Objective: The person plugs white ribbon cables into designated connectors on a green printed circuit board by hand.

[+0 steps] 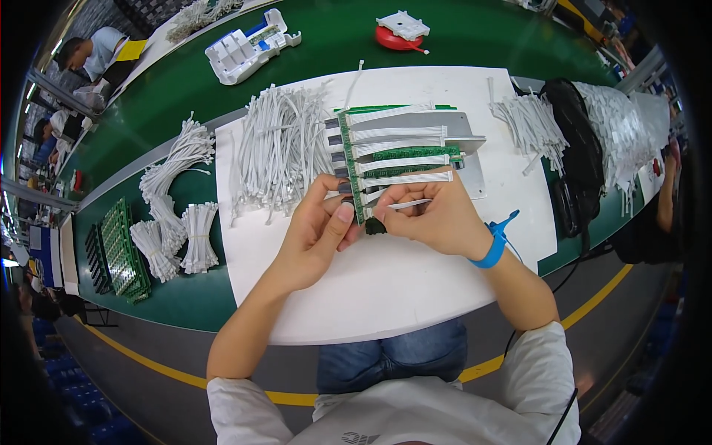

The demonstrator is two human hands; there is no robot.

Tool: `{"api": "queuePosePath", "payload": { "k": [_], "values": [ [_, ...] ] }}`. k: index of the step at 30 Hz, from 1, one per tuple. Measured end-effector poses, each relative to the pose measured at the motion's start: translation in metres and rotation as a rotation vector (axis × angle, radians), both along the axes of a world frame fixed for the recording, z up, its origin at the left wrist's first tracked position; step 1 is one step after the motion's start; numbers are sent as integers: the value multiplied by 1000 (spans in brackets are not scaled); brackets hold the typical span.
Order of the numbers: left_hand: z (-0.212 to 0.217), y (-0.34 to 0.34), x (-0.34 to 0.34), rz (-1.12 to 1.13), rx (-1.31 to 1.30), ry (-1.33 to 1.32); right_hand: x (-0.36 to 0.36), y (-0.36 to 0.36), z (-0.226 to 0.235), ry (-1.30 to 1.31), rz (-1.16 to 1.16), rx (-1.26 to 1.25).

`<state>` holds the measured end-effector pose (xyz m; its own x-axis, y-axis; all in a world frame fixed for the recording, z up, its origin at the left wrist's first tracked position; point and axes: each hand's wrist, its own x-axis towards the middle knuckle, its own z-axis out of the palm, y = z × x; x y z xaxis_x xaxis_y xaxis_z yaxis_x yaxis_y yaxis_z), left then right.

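A long narrow green circuit board point(353, 163) stretches front to back in the middle of the white work surface. Several white flat cables point(400, 134) run off to the right from connectors along it. My left hand point(315, 231) is closed around the near end of the board, thumb and fingers at its left edge. Pinched between the thumb and fingers of my right hand point(443, 219) is another white cable point(409, 204), its end close to the board's near connector. The exact contact there is hidden by the fingertips. A grey metal plate point(469, 126) lies beneath the cables.
Left of the board spreads a big heap of white cables point(278, 144); a smaller pile point(530, 122) lies right. Bundled cables point(199, 237) and stacked green boards point(122, 248) sit at the left. Behind are a white plastic fixture point(248, 48) and a red round item point(397, 38).
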<state>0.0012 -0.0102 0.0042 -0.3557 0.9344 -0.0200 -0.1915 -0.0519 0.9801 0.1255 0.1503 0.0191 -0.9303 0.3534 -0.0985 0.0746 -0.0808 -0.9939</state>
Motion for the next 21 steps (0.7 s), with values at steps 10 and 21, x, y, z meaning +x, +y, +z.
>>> {"api": "queuePosePath", "payload": {
  "k": [10,21],
  "values": [
    [-1,1,-3,30,-23,-124,-4,2,-4,38,-25,26],
    [-12,7,2,232,-17,50,-2,7,-23,117,-3,81]
  ]
}}
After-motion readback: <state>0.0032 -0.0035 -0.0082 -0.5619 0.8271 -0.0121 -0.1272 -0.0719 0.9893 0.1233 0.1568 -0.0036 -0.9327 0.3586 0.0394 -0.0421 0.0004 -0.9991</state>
